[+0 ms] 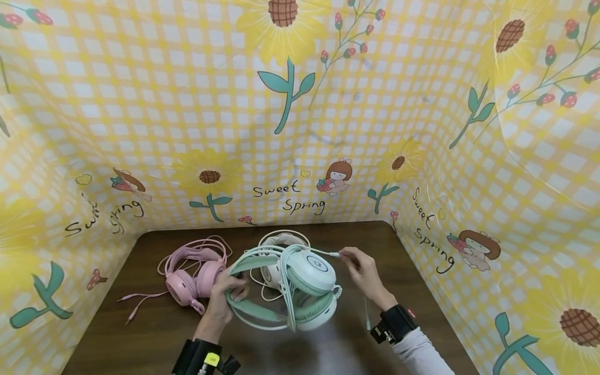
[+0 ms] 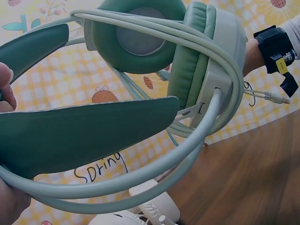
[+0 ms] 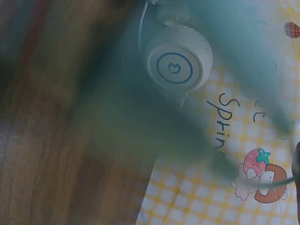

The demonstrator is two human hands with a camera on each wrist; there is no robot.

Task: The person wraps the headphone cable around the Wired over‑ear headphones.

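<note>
Mint-green over-ear headphones (image 1: pixel 311 271) are held up above the table, with their cable (image 2: pixel 154 33) looped several times around the headband and an ear cup. My left hand (image 1: pixel 226 297) grips the headband at its top. On the other side, my right hand (image 1: pixel 363 271) pinches a length of the cable near the ear cups. Metal-tipped plugs (image 2: pixel 276 98) dangle beneath the right wrist in the left wrist view. A blurred green band crosses the right wrist view, close to the lens; behind it appears an ear cup (image 3: pixel 176 68) with a blue ring mark.
Pink headphones (image 1: pixel 197 276) with a loose cable lie on the dark wooden table (image 1: pixel 150 333) at left. White headphones (image 1: pixel 272 276) lie behind the green pair, partly hidden. Yellow checked cloth (image 1: pixel 300 135) walls in the back and both sides.
</note>
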